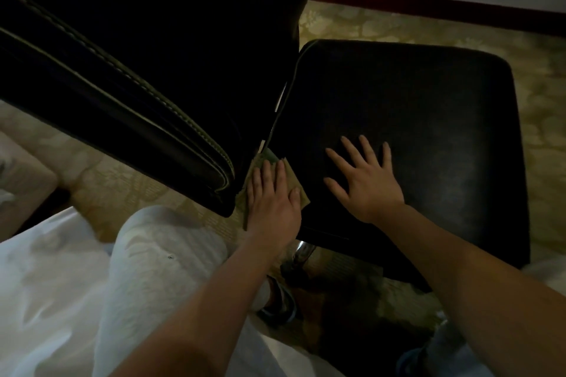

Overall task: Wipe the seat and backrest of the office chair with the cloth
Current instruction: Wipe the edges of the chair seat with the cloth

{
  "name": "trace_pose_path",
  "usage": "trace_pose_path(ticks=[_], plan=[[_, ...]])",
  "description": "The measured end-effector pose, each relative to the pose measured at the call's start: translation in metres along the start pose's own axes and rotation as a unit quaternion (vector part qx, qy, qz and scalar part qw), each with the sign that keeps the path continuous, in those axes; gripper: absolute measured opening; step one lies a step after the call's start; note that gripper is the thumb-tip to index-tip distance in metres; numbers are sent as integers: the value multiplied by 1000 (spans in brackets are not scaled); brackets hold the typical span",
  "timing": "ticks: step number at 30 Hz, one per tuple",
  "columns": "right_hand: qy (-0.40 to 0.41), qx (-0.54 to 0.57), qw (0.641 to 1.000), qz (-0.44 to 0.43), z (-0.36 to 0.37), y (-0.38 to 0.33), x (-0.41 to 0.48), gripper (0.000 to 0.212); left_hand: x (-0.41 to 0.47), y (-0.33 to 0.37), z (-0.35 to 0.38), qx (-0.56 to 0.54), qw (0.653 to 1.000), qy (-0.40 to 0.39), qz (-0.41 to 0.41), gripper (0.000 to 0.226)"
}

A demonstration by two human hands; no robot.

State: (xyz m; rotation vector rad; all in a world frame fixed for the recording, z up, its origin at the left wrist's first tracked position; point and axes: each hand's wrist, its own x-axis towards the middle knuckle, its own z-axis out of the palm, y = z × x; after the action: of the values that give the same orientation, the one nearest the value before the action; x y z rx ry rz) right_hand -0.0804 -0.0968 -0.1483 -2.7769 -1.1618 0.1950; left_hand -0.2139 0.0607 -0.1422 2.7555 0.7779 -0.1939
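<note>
While our left hand (272,199), fingers together, presses cloth (294,181) at left edge of seat (428,107), leather runs rightward beneath our splayed right hand (364,184).

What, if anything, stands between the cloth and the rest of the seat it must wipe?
The right hand lies flat on the seat, just beside the cloth that the left hand presses down by the backrest. Nothing else visible blocks the way.

One chair (428,131), one cloth (292,177), two hands: left hand (272,202), right hand (367,184).
</note>
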Motion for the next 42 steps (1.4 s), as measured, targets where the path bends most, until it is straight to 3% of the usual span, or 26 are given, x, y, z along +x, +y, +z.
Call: trace_pose_path(ticks=[9,20,31,42], plan=[[-2,-6,1000,17,-1,-4,0,72,61,12,-16,10,1000,-20,4,66],[-13,-9,1000,6,0,2,-1,68,0,-1,-5,-30,999,2,14,71],[3,-15,1000,7,2,-2,-1,68,47,5,-15,-20,1000,-13,3,65],[-31,6,999,-14,-9,8,32,69,10,-7,-5,-26,999,0,32,65]])
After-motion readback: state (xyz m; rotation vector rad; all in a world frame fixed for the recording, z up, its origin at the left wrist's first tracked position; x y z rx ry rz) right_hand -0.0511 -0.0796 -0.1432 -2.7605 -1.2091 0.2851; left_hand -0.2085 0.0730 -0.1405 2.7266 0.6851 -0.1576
